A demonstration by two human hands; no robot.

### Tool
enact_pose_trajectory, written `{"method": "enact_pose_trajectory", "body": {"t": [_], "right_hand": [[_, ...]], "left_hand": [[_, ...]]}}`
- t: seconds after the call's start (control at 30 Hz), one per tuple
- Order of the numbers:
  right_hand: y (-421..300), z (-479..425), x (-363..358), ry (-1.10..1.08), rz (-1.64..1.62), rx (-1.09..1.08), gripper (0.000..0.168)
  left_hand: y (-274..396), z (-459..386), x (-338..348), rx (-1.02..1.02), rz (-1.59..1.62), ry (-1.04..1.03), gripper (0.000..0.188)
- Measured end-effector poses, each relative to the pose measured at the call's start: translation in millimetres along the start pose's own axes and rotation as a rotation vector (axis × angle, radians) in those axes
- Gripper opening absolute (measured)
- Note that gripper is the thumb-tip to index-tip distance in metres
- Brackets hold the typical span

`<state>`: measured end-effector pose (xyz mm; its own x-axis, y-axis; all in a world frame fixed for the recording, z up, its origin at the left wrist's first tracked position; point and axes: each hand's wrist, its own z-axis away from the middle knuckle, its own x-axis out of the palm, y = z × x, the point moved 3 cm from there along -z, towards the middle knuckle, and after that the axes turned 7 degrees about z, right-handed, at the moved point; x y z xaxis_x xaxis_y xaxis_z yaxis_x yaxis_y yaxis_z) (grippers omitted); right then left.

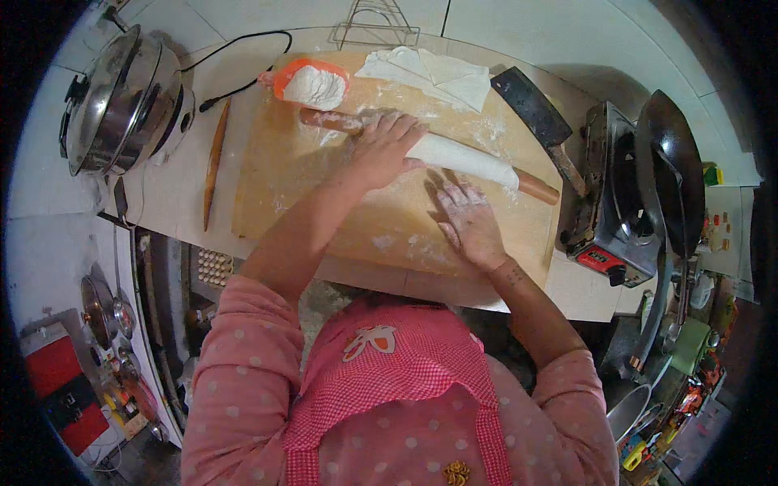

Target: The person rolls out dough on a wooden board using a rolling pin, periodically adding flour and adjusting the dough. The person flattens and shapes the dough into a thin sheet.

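Observation:
A wooden rolling pin (538, 186) lies slantwise across the wooden board (292, 200), with a sheet of white dough (468, 157) wrapped around its middle. My left hand (386, 149) lies over the pin and dough left of the middle, fingers across the top and thumb on the near side. Flour covers my right hand (471, 222), which is just on the near side of the pin with its fingers apart and nothing in them. Folded dough sheets (431, 73) lie at the board's far edge. Beside them is an orange scoop (281, 85) holding white flour (316, 87).
A cleaver (532, 106) lies at the board's right edge, beside a portable gas stove (608, 200) and a wok (681, 170). Left of the board are a thin tapered rolling pin (216, 167), a black cord (243, 37) and a lidded metal pot (121, 103). A wire rack (377, 27) stands behind.

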<state>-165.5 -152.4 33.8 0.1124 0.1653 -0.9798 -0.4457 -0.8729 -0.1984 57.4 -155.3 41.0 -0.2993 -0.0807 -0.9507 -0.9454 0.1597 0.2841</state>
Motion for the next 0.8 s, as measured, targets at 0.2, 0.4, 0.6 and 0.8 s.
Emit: {"method": "enact_pose_trajectory", "body": {"t": [0.2,0.4,0.6,0.8], "right_hand": [[-89,-45,24,0.184,-0.229,-0.224,0.047],[42,-36,-21,0.461,0.287,-0.188,0.044],[75,-34,-32,0.532,0.029,0.133,0.027],[39,-7,-24,0.493,-0.323,0.177,0.018]], "left_hand": [[-11,-14,4,-0.066,-0.005,-0.08,0.06],[-11,-10,1,-0.048,0.052,-0.077,0.057],[0,-11,-2,-0.018,0.005,-0.025,0.062],[-12,-15,8,-0.016,-0.081,0.059,0.056]]}}
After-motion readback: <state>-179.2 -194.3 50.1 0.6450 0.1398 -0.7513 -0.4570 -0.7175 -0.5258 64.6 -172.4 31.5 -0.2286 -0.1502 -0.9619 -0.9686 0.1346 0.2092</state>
